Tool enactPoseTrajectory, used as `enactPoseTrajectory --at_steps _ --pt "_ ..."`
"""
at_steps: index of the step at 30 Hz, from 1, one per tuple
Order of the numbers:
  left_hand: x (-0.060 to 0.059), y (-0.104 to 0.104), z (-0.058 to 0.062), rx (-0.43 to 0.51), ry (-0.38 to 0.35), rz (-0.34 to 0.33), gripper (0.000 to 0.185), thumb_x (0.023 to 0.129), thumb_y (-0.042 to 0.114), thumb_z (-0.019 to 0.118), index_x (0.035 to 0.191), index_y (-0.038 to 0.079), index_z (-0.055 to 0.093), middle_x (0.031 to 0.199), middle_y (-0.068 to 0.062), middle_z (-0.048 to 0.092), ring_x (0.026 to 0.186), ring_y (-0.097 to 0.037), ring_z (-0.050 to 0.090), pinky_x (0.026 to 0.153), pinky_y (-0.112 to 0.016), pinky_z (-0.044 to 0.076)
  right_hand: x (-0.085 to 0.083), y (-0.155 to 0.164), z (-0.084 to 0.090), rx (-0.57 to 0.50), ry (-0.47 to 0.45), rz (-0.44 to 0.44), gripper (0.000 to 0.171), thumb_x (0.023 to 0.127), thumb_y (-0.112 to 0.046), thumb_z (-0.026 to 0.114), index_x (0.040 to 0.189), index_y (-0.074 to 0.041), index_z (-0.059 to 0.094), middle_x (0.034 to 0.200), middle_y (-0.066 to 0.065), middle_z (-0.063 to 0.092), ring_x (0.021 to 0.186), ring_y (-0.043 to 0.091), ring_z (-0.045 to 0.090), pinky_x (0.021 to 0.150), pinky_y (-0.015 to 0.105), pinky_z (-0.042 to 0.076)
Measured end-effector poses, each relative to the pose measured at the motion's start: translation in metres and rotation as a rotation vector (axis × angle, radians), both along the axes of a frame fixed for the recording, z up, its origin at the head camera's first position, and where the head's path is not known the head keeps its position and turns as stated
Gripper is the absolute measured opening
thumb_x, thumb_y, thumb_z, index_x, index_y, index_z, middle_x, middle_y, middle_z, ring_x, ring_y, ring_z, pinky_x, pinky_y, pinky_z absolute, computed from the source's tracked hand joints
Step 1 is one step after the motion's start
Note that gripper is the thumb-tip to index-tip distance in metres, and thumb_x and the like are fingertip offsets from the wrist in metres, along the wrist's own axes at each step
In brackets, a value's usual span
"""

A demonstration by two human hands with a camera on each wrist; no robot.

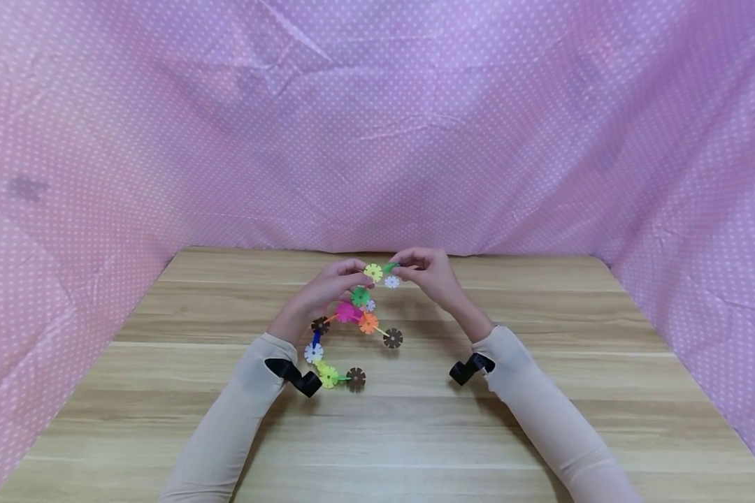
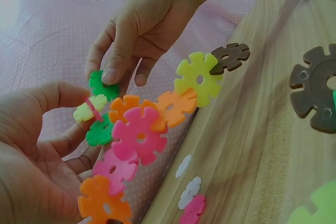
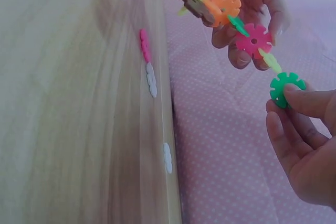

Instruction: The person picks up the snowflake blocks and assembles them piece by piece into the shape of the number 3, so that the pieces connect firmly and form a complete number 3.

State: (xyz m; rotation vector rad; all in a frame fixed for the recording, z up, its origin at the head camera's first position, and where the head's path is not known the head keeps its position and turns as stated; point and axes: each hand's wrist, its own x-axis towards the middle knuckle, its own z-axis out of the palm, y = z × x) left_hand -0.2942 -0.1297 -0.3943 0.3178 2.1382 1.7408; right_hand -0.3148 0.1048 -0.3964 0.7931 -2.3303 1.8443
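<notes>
Beige sleeves (image 1: 214,440) come nearest, both cut off by the bottom edge of the head view, with a black camera (image 1: 308,383) at each wrist. Past them, the right hand (image 1: 437,279) pinches a green disc (image 3: 287,88) narrowly between thumb and fingers; the right wrist view crops this hand at its edge. The left hand (image 1: 327,286) is curled round the chain (image 1: 344,311) close beside a yellow disc (image 1: 372,273), though exactly which pieces its fingertips press is hard to make out, since discs cover some fingers. Between the hands, the yellow disc meets the green disc; whether they are slotted together cannot be told. The chain spreads over the surface (image 1: 415,433) and forks: one branch ends in a brown disc (image 1: 393,338), the other curves beside the left sleeve to another brown disc (image 1: 355,379). Overlaps hide several joints, so the number of pieces is unclear. A lime disc (image 2: 317,205) shows only partly in the corner of the left wrist view. Two white discs (image 3: 151,80) and a pink disc (image 3: 145,45) lie near the surface's far edge, before dotted cloth (image 1: 377,140).
</notes>
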Motion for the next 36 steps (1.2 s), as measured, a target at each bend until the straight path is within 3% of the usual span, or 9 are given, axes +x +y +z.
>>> enactPoseTrajectory --at_steps 6,13,19,26,30,36 --pt "0.001 0.003 -0.001 0.013 0.001 0.012 0.017 0.099 0.020 0.060 0.114 0.011 0.060 0.110 -0.003 0.067 0.103 -0.020 0.061 0.085 -0.033 0.051 0.002 -0.002 0.000 0.002 0.049 -0.006 0.010 0.090 0.001 0.074 0.098 0.006 0.075 0.101 0.025 0.075 0.080 0.012 0.072 0.072 0.022 0.062" --pt "0.002 0.004 -0.001 0.025 -0.009 0.017 0.011 0.101 0.022 0.059 0.109 0.014 0.060 0.121 -0.017 0.065 0.096 -0.015 0.060 0.085 -0.033 0.050 0.005 -0.003 0.000 -0.037 0.053 0.009 0.010 0.090 0.003 0.073 0.098 0.008 0.074 0.100 0.028 0.074 0.080 0.015 0.074 0.074 0.026 0.063" --pt "0.003 0.005 -0.001 0.028 -0.016 0.023 0.008 0.102 0.022 0.058 0.106 0.015 0.059 0.115 -0.011 0.066 0.095 -0.017 0.059 0.086 -0.036 0.048 0.004 -0.003 -0.004 -0.080 0.025 0.038 0.010 0.089 0.009 0.070 0.099 0.011 0.072 0.100 0.034 0.071 0.075 0.006 0.072 0.073 0.026 0.063" --pt "0.003 0.006 -0.002 0.036 -0.001 0.022 0.011 0.101 0.020 0.058 0.109 0.013 0.059 0.104 -0.002 0.066 0.100 -0.019 0.060 0.088 -0.037 0.050 0.006 -0.004 -0.004 -0.069 0.049 0.040 0.010 0.089 0.009 0.071 0.099 0.011 0.072 0.100 0.031 0.072 0.075 0.005 0.071 0.070 0.024 0.062" --pt "0.002 0.007 -0.002 0.112 -0.023 0.048 0.014 0.099 0.010 0.057 0.113 0.010 0.057 0.099 0.000 0.064 0.101 -0.021 0.064 0.084 -0.031 0.054 0.007 -0.005 -0.002 -0.042 0.065 0.040 0.010 0.089 0.008 0.072 0.098 0.009 0.073 0.098 0.029 0.073 0.075 0.008 0.072 0.069 0.024 0.062" --pt "0.003 0.011 -0.001 0.214 -0.058 0.084 0.017 0.096 -0.001 0.056 0.112 0.006 0.056 0.093 0.000 0.062 0.086 -0.017 0.065 0.071 -0.021 0.057 0.008 -0.006 -0.001 -0.019 0.107 0.051 0.007 0.088 0.007 0.073 0.095 0.008 0.074 0.097 0.027 0.073 0.078 0.009 0.071 0.070 0.022 0.061"
